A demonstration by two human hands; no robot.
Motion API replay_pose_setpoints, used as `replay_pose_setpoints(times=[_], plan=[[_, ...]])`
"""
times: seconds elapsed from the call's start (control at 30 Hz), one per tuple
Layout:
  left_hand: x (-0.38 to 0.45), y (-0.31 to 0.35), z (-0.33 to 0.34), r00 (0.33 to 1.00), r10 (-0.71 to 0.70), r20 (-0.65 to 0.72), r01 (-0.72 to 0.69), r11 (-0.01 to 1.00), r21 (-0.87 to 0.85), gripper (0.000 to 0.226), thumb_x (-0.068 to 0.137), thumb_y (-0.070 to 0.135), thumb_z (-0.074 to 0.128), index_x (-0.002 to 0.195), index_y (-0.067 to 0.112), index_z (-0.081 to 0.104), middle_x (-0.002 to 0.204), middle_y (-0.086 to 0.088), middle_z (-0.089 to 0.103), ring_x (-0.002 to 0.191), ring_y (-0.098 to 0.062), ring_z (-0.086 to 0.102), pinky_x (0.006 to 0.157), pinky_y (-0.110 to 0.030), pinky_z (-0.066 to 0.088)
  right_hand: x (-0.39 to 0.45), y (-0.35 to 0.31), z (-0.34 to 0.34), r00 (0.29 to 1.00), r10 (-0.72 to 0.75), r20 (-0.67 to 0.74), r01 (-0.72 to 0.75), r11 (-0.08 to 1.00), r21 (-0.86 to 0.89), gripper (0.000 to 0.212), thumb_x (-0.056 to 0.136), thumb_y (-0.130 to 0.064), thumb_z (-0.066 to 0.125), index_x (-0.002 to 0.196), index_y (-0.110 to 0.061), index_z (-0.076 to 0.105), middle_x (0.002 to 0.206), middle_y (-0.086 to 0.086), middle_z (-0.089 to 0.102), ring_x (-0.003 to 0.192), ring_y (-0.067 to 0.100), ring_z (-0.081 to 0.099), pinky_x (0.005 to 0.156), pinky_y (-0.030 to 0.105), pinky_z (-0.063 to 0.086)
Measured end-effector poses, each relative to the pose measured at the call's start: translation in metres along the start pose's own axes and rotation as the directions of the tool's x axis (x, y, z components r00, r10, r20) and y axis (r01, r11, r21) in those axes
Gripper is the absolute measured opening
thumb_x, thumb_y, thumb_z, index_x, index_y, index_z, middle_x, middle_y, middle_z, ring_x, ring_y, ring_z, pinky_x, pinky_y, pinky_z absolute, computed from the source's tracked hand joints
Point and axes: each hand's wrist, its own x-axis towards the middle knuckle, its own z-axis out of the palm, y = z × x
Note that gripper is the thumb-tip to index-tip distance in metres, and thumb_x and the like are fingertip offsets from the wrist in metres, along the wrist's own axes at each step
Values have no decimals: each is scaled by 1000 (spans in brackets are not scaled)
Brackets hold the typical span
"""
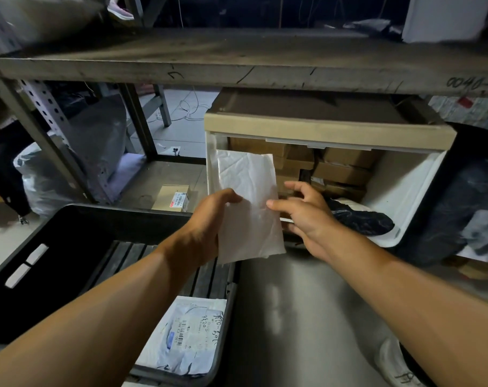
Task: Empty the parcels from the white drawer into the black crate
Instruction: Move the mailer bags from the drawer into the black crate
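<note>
A flat white parcel [247,202] stands upright between my hands, in front of the white drawer [404,196]. My left hand [206,222] grips its lower left edge. My right hand [307,213] touches its right edge, thumb on the front and fingers spread behind. The pulled-out drawer holds several brown cardboard boxes [340,171] at the back and a black plastic parcel [360,219] at the front. The black crate [78,238] lies at lower left, with a white labelled mailer [189,339] lying in its near corner.
A wooden shelf board [237,65] runs overhead, above the drawer. A small cardboard box [173,198] lies on the floor behind the crate. Grey bagged goods [69,169] sit at the left by a metal upright, and dark bags [474,208] at the right.
</note>
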Motion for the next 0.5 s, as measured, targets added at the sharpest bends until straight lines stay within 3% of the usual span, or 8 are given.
replay_pose_setpoints(times=[0.13,0.27,0.33,0.43,0.5], plan=[[3,1,-7,998,1,-59,1,999,34,35,89,26,61,120,16,51,104,-13,61,92,-28,59,82,-44,48,-3,-4,-1,982,95,164,-105,993,55,26,87,-5,73,109,-16,65,104,1,72,99,18,69,84,38,57],[12,-1,-13,985,128,-115,-119,989,87,29,89,13,68,118,9,62,107,-15,69,88,-28,66,72,-43,55,0,0,2,984,85,156,-93,995,47,22,90,-6,71,111,-11,67,108,6,75,98,21,72,91,41,58],[15,-3,-13,975,197,-105,-182,974,137,31,91,12,68,121,10,62,112,-12,70,94,-28,69,79,-48,58,1,1,3,985,79,155,-90,994,68,29,91,-7,69,120,-11,64,111,7,75,100,22,73,92,43,58],[16,-7,-10,947,268,-175,-233,952,199,42,88,13,73,124,12,52,113,-9,65,95,-26,67,82,-46,59,-1,2,4,991,40,125,-46,998,44,19,94,-9,65,113,-13,67,101,4,77,90,20,75,80,40,61],[17,-9,-10,913,333,-236,-259,920,295,47,85,14,76,120,18,45,111,-3,59,89,-18,63,67,-31,56,-2,1,3,997,20,78,-21,1000,16,9,95,-10,63,101,-15,67,93,4,77,80,18,75,69,35,61]])
